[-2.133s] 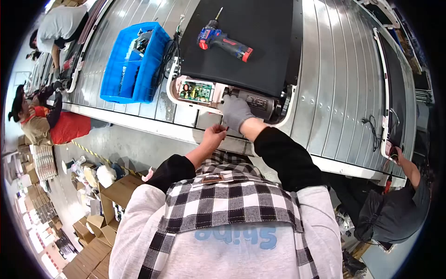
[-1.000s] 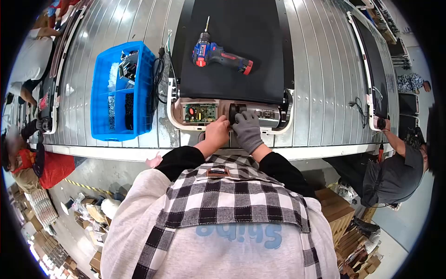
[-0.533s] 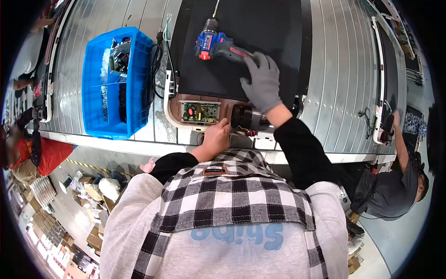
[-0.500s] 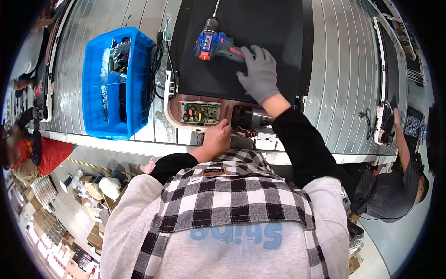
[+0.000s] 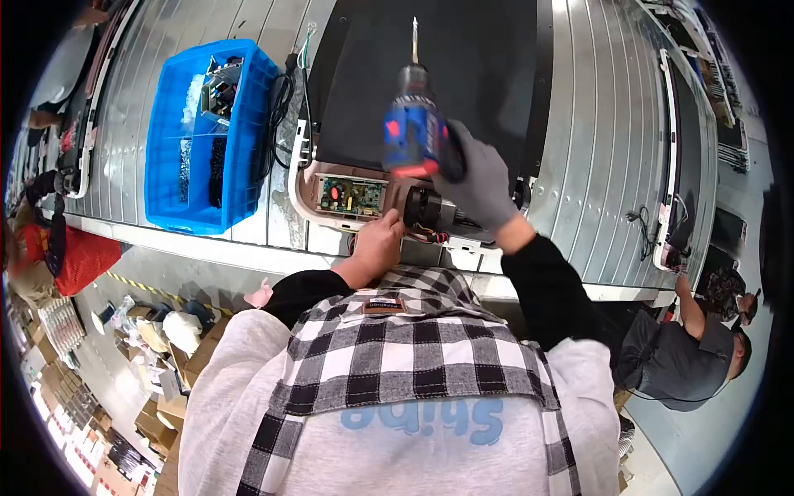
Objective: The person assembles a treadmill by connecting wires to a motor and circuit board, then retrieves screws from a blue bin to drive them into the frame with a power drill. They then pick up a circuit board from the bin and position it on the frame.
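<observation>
My right hand [image 5: 481,178], in a grey glove, is wrapped round the handle of a blue and red cordless drill [image 5: 411,132]. The drill is lifted above the black belt, its long bit [image 5: 415,41] pointing away from me. My bare left hand [image 5: 379,248] is closed at the near edge of the machine's pale housing [image 5: 291,186], its fingertips pressed together; what they hold is hidden. Just beyond those fingers lies a green circuit board [image 5: 351,196] in a metal tray. To their right sits a black cylindrical motor [image 5: 426,208], with coloured wires [image 5: 430,237] below it.
A blue divided bin [image 5: 248,157] with screws and electronic parts stands at the left. Black cable [image 5: 283,124] lies between it and the machine. The black belt [image 5: 356,91] stretches away over the slatted metal table [image 5: 587,149]. Other people work at the left and right [image 5: 691,355].
My right hand has taken hold of the drill, which lay on the belt, and lifted it up and toward me. My left hand stays near the circuit board.
</observation>
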A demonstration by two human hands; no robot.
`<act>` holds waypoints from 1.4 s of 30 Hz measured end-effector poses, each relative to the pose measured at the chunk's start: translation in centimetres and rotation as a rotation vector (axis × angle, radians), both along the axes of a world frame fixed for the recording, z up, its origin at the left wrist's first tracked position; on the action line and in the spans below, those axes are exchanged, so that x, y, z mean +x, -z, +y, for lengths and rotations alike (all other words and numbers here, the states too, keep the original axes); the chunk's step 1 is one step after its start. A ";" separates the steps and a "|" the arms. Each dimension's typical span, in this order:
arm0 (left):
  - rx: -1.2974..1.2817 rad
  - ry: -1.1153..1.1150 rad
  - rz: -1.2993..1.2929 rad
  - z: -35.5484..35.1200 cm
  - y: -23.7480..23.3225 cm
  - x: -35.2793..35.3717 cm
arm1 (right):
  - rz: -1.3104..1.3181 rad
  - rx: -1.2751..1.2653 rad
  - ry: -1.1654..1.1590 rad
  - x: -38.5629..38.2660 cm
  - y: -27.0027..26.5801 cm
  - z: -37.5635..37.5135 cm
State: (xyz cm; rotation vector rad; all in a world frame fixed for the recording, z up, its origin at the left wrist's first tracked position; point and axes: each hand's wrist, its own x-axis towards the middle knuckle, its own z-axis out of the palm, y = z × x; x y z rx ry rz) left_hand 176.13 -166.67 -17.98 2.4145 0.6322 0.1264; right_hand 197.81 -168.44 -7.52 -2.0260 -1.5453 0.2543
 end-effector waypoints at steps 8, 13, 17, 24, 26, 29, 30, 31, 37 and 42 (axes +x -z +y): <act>0.031 -0.013 -0.063 -0.3 1.1 -0.4 | 0.603 -0.662 -0.001 -6.2 -5.2 -21.3; 0.068 -0.028 -0.087 -0.4 1.0 -0.5 | 0.556 -0.695 0.078 -9.2 -4.9 -22.5; 0.086 -0.028 -0.095 -0.5 1.3 -0.6 | 0.666 -0.664 0.114 -10.0 -5.1 -21.1; 0.078 -0.017 -0.150 -0.3 1.3 -0.6 | 0.597 -0.806 0.153 -10.5 -6.6 -18.1; 0.075 -0.010 -0.126 -0.4 1.4 -0.6 | 0.565 -0.840 0.133 -10.4 -6.2 -17.8; 0.063 -0.017 -0.110 -0.4 1.3 -0.5 | 0.597 -0.876 0.115 -9.8 -5.6 -17.4; 0.050 -0.026 -0.119 -0.5 1.1 -0.5 | 0.593 -0.915 0.097 -9.5 -5.7 -17.1; 0.040 -0.036 -0.128 -0.5 1.0 -0.5 | 0.589 -0.952 0.078 -9.2 -6.1 -16.5; -0.057 -0.027 -0.181 -0.5 1.5 -1.0 | 0.559 -1.000 -0.051 -9.2 -4.7 -15.7; -0.138 -0.019 -0.178 -0.3 0.6 -0.9 | 0.240 -1.228 -0.241 -8.3 -6.3 -13.4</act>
